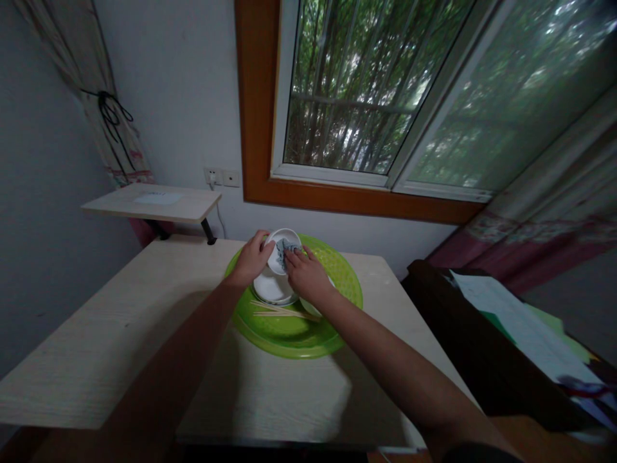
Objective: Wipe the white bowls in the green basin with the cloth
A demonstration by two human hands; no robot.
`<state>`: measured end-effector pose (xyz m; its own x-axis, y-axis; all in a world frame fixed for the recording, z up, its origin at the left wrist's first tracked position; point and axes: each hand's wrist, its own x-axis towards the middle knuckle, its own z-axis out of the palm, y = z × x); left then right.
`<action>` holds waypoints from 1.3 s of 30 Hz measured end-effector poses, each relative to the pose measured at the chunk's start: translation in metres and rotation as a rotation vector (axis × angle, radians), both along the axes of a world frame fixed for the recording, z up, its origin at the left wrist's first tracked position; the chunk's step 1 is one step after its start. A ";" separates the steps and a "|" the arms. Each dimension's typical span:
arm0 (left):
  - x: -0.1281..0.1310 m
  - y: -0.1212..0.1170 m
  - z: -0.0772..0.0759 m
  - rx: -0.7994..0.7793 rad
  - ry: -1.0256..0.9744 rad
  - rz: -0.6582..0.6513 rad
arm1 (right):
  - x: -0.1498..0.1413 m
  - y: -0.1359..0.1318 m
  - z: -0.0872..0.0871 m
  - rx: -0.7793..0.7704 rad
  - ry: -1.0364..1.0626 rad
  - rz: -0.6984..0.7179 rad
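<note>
My left hand (254,258) grips the rim of a small white bowl (284,235), which is tilted so its inside faces me. In my right hand (308,273) is a grey patterned cloth (286,249), pressed by the fingers against the inside of that bowl. Below the bowl, another white dish (273,287) sits on a round green tray (289,347). Several pale chopsticks (277,311) lie on the tray in front of the dish. A further light-coloured dish (308,308) is partly hidden under my right wrist.
The tray stands on a light wooden table (284,392). A small raised shelf (186,206) is at the back left, near a wall socket (222,177). Behind is a window with a wooden frame (337,209). Papers (520,315) lie on a dark surface at the right.
</note>
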<state>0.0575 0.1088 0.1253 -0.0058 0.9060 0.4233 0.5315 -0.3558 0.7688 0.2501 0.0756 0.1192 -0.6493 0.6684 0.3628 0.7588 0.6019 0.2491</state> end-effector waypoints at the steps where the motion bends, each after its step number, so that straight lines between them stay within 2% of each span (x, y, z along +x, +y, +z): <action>1: 0.000 -0.001 0.001 -0.005 -0.001 -0.002 | 0.001 0.000 0.000 0.022 0.003 -0.009; 6: 0.000 -0.005 0.003 -0.013 -0.007 0.014 | 0.002 0.001 0.001 0.044 0.018 0.005; 11: -0.001 -0.004 0.000 0.002 0.024 0.012 | 0.000 0.005 0.001 -0.092 0.026 0.046; 15: -0.002 -0.003 0.000 0.009 0.039 0.014 | 0.004 0.006 -0.002 -0.219 0.060 0.181; 20: -0.002 -0.004 0.001 0.004 0.017 0.007 | 0.009 0.005 -0.003 -0.298 0.224 0.393; 24: -0.002 -0.005 0.001 0.029 0.001 -0.017 | 0.008 0.004 -0.003 -0.318 0.295 0.444; 28: -0.001 -0.007 0.001 0.023 0.016 -0.017 | 0.006 0.004 -0.003 -0.303 0.285 0.400; 32: -0.001 -0.007 0.002 0.019 0.026 -0.001 | 0.003 0.004 0.001 -0.258 0.174 0.249; 36: -0.001 -0.005 0.002 0.006 -0.014 0.037 | -0.001 0.001 0.007 -0.125 0.100 0.086; 39: 0.000 -0.005 0.002 -0.003 -0.024 0.033 | -0.003 -0.002 0.012 -0.033 0.077 0.017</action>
